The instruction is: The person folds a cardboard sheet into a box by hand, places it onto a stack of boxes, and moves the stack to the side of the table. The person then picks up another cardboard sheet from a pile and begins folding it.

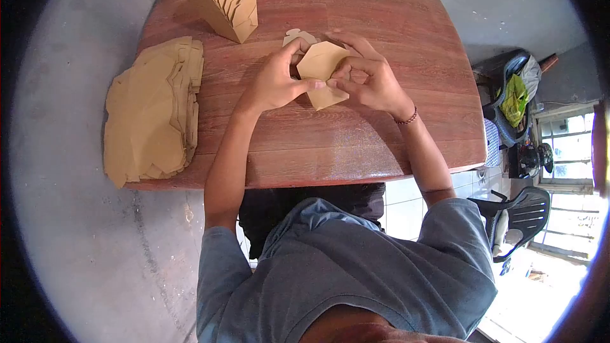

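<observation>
Over the wooden table [279, 152], a small brown cardboard piece [323, 62], partly folded, is held between my two hands. My left hand [279, 79] grips its left side, with the thumb on the lower part of the front. On the right side, my right hand [368, 79] pinches the piece near its middle, thumb close to the left thumb. A scalloped cardboard flap [297, 35] shows behind the piece, above my left hand; whether it belongs to the same piece I cannot tell.
A pile of flat cardboard cutouts [149, 114] lies on the table's left side. Nested folded cardboard pieces [225, 0] stand at the back left. A black chair [524, 213] and a dark basket with bags [511, 98] are beyond the table's right edge.
</observation>
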Action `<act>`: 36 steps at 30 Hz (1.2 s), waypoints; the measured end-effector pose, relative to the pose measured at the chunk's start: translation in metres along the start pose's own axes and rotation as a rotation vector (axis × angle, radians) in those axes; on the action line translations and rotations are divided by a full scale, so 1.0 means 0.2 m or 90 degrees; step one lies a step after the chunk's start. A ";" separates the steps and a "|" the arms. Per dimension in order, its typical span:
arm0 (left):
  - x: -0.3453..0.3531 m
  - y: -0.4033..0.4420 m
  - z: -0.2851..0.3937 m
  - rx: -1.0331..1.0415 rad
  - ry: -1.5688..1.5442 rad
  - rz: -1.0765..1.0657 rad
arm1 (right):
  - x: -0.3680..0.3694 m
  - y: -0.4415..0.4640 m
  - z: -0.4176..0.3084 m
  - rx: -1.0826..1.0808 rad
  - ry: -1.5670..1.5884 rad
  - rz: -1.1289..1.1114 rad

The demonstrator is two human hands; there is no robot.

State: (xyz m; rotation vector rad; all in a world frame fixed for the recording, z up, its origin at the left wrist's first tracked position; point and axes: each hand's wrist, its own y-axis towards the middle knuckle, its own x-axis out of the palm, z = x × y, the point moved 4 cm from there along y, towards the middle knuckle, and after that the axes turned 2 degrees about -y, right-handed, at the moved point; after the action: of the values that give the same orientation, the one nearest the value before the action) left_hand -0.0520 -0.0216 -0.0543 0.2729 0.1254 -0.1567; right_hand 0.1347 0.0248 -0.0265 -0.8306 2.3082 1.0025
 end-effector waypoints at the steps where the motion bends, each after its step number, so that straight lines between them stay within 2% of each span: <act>1: 0.00 0.00 0.02 -0.001 0.000 -0.001 | 0.00 0.00 0.00 -0.038 -0.024 0.008; 3: 0.00 -0.01 0.04 -0.088 0.121 -0.065 | -0.01 -0.01 0.00 -0.073 -0.049 0.018; 4: 0.01 -0.01 0.05 -0.088 0.122 -0.066 | -0.01 -0.01 -0.02 -0.104 -0.094 0.015; 6: 0.03 -0.01 0.07 -0.038 0.343 -0.056 | -0.03 -0.02 -0.06 -0.136 -0.138 0.010; 7: 0.04 -0.02 0.08 -0.040 0.343 -0.053 | -0.03 -0.02 -0.09 -0.152 -0.205 -0.022; 9: 0.06 -0.04 0.14 0.061 0.481 0.012 | -0.01 -0.02 -0.10 -0.170 -0.271 -0.059; 11: 0.05 -0.03 0.13 0.034 0.494 -0.004 | 0.03 -0.04 -0.06 -0.146 -0.388 -0.136; 13: 0.04 -0.02 0.11 0.009 0.508 -0.023 | 0.04 -0.04 -0.06 -0.154 -0.389 -0.134; 16: 0.04 -0.03 0.10 0.046 0.491 -0.037 | 0.04 -0.04 -0.06 -0.172 -0.380 -0.122; 18: 0.04 -0.04 0.14 0.159 0.647 0.037 | 0.04 -0.05 -0.06 -0.177 -0.371 -0.111; 19: 0.04 -0.04 0.12 0.161 0.647 0.034 | 0.04 -0.04 -0.06 -0.154 -0.349 -0.093; 21: 0.03 -0.04 0.13 0.309 0.650 0.114 | 0.02 -0.05 -0.04 -0.129 -0.327 -0.074; 22: 0.03 -0.03 0.13 0.309 0.650 0.113 | 0.00 -0.05 0.00 -0.113 -0.276 -0.043; 24: -0.02 -0.07 0.21 0.529 0.531 0.330 | -0.02 -0.04 0.01 -0.099 -0.223 -0.012; 25: -0.03 -0.05 0.19 0.530 0.532 0.331 | -0.05 -0.03 0.00 -0.046 -0.137 0.098; 26: -0.06 -0.03 0.15 0.519 0.454 0.308 | -0.10 -0.03 0.00 0.006 -0.051 0.206; 27: -0.07 -0.01 0.14 0.506 0.376 0.285 | -0.10 -0.03 -0.01 0.005 -0.052 0.206; 29: -0.03 -0.01 0.11 0.491 0.437 0.258 | -0.14 -0.03 0.00 0.101 0.136 0.267; 31: 0.04 0.00 0.02 0.399 0.594 0.184 | -0.14 -0.02 -0.03 0.108 0.201 0.256; 33: 0.05 0.01 -0.03 0.405 0.560 0.190 | -0.14 -0.01 -0.02 0.117 0.263 0.250; 35: 0.06 0.00 -0.04 0.473 0.621 0.223 | -0.12 -0.03 0.02 0.201 0.293 0.244; 36: 0.06 0.00 -0.05 0.474 0.621 0.221 | -0.12 -0.04 0.04 0.202 0.293 0.247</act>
State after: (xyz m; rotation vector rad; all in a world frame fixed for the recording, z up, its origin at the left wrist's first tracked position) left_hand -0.0418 -0.0213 -0.0650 1.0962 0.9913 0.3016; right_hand 0.1580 0.0344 -0.0197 -0.5323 3.0042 0.5980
